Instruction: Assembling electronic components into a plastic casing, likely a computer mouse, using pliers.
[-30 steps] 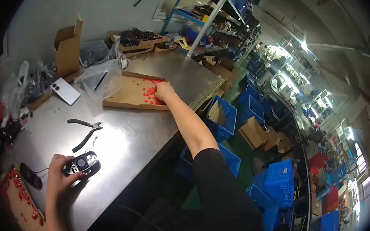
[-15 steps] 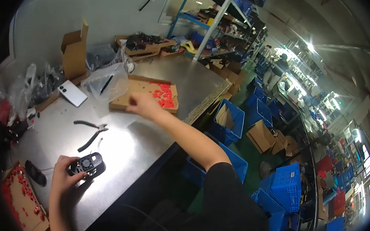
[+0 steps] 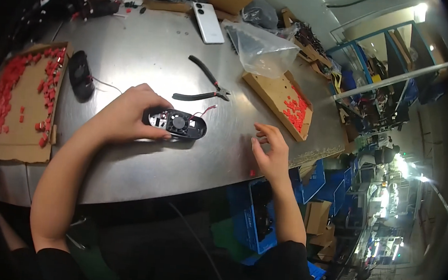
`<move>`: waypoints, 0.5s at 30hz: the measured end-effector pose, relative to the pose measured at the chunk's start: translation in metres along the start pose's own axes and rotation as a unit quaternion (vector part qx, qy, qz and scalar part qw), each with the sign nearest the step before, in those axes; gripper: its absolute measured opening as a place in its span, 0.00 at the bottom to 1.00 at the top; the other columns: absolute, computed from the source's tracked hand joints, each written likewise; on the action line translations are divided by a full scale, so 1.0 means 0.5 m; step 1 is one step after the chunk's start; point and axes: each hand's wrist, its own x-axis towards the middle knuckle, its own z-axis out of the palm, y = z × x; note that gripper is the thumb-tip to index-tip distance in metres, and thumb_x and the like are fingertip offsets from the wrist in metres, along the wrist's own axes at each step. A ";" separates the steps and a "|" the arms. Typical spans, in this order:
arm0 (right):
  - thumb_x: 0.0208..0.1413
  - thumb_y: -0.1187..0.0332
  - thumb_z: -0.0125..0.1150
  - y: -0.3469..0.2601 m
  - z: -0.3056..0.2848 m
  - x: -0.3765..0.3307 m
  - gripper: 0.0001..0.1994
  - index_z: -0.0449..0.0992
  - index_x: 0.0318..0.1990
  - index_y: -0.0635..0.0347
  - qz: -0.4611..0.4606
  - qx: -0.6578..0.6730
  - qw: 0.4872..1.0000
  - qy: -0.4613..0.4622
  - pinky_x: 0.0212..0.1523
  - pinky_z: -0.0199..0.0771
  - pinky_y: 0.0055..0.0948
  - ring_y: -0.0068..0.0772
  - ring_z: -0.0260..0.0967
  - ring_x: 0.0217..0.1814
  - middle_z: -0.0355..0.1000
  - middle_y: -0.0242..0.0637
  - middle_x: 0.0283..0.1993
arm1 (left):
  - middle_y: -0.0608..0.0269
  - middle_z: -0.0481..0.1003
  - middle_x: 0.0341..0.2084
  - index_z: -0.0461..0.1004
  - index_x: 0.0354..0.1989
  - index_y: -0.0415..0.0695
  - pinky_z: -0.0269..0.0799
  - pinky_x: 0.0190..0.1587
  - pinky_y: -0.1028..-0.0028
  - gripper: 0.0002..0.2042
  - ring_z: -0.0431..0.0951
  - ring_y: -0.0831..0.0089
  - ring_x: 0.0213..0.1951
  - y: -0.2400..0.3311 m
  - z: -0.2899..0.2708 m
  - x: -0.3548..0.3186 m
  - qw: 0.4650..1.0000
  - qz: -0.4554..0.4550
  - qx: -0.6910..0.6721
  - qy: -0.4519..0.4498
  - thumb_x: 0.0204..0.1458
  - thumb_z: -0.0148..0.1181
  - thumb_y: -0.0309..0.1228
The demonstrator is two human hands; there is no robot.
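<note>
My left hand (image 3: 131,112) is closed round the left end of an oval black plastic housing (image 3: 199,129), thumb along its near side. A small round fan (image 3: 178,121) sits inside the housing, and a thin red wire (image 3: 209,108) rises from it. To the right, my right hand (image 3: 273,153) hovers over the table with fingers slightly curled and apart; nothing shows in them. One small red piece (image 3: 252,173) lies near the table's front edge, close by that hand. Black-handled cutting pliers (image 3: 218,91) rest beyond the housing, jaws toward the right.
A cardboard tray of red pieces (image 3: 269,93) is at the right, another cardboard tray (image 3: 32,104) at the left. Beside the latter lies a black oval part (image 3: 81,76) with a cable. A white phone (image 3: 209,24) and a clear plastic bag (image 3: 265,51) lie farther back.
My right hand has come back from the right-hand tray toward the table's front edge, and its fingers have spread. The view has turned; my left hand still holds the housing.
</note>
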 end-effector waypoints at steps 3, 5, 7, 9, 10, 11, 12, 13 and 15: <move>0.58 0.74 0.64 -0.001 -0.017 0.001 0.18 0.80 0.56 0.63 0.028 -0.026 0.994 -0.107 0.47 0.79 0.29 0.34 0.78 0.46 0.76 0.43 0.54 | 0.56 0.80 0.37 0.83 0.48 0.43 0.73 0.51 0.62 0.25 0.76 0.57 0.46 -0.009 0.009 0.003 1.000 -0.006 -0.021 -0.004 0.43 0.80 0.42; 0.58 0.74 0.64 0.000 -0.037 -0.006 0.16 0.80 0.54 0.64 0.028 -0.051 0.995 -0.081 0.45 0.78 0.28 0.32 0.76 0.43 0.77 0.42 0.50 | 0.55 0.80 0.39 0.83 0.49 0.42 0.74 0.52 0.63 0.26 0.76 0.57 0.47 -0.006 0.008 0.006 1.000 -0.017 -0.022 -0.008 0.43 0.80 0.42; 0.58 0.74 0.63 0.012 -0.064 -0.027 0.15 0.80 0.52 0.66 -0.006 -0.038 0.999 0.014 0.43 0.74 0.26 0.31 0.75 0.40 0.76 0.40 0.43 | 0.54 0.79 0.41 0.83 0.49 0.42 0.74 0.51 0.64 0.27 0.76 0.58 0.48 0.007 0.001 0.003 0.997 -0.058 -0.047 -0.018 0.42 0.80 0.42; 0.58 0.74 0.63 0.027 -0.069 -0.083 0.14 0.81 0.52 0.65 -0.013 -0.043 0.998 0.045 0.43 0.74 0.26 0.30 0.74 0.40 0.76 0.41 0.42 | 0.54 0.79 0.40 0.83 0.49 0.42 0.74 0.51 0.64 0.27 0.76 0.59 0.48 -0.002 0.003 0.003 0.998 -0.042 -0.038 -0.012 0.42 0.80 0.42; 0.57 0.75 0.63 0.027 -0.071 -0.115 0.14 0.81 0.51 0.65 -0.023 -0.044 0.996 0.075 0.43 0.73 0.26 0.30 0.74 0.40 0.75 0.41 0.42 | 0.55 0.78 0.40 0.83 0.49 0.42 0.74 0.50 0.65 0.27 0.77 0.59 0.48 -0.005 0.003 0.001 0.999 -0.029 -0.024 -0.004 0.42 0.80 0.42; 0.56 0.77 0.64 0.025 -0.070 -0.140 0.14 0.82 0.50 0.63 -0.012 -0.049 0.998 0.043 0.43 0.74 0.26 0.30 0.75 0.40 0.76 0.42 0.42 | 0.55 0.78 0.40 0.83 0.49 0.42 0.74 0.50 0.65 0.27 0.77 0.59 0.48 -0.004 0.005 0.003 0.999 -0.028 -0.027 -0.007 0.42 0.80 0.42; 0.55 0.78 0.66 0.023 -0.068 -0.156 0.14 0.82 0.50 0.63 -0.011 -0.049 0.999 0.006 0.43 0.75 0.26 0.30 0.75 0.40 0.76 0.42 0.43 | 0.55 0.78 0.40 0.82 0.50 0.42 0.74 0.50 0.65 0.27 0.77 0.60 0.48 -0.002 0.005 0.005 0.999 -0.030 -0.032 -0.008 0.42 0.80 0.42; 0.55 0.78 0.67 0.020 -0.065 -0.166 0.15 0.82 0.50 0.63 -0.011 -0.049 0.998 -0.030 0.43 0.75 0.26 0.30 0.76 0.40 0.76 0.42 0.43 | 0.55 0.78 0.40 0.82 0.50 0.42 0.74 0.50 0.65 0.27 0.77 0.60 0.48 0.002 0.004 0.008 0.999 -0.033 -0.036 -0.009 0.42 0.80 0.42; 0.54 0.78 0.69 0.016 -0.058 -0.175 0.14 0.82 0.49 0.63 0.007 -0.034 0.999 -0.035 0.42 0.77 0.26 0.31 0.76 0.40 0.77 0.41 0.44 | 0.55 0.79 0.40 0.82 0.50 0.41 0.74 0.51 0.65 0.27 0.77 0.60 0.48 0.008 0.002 0.010 0.998 -0.046 -0.043 -0.018 0.42 0.80 0.42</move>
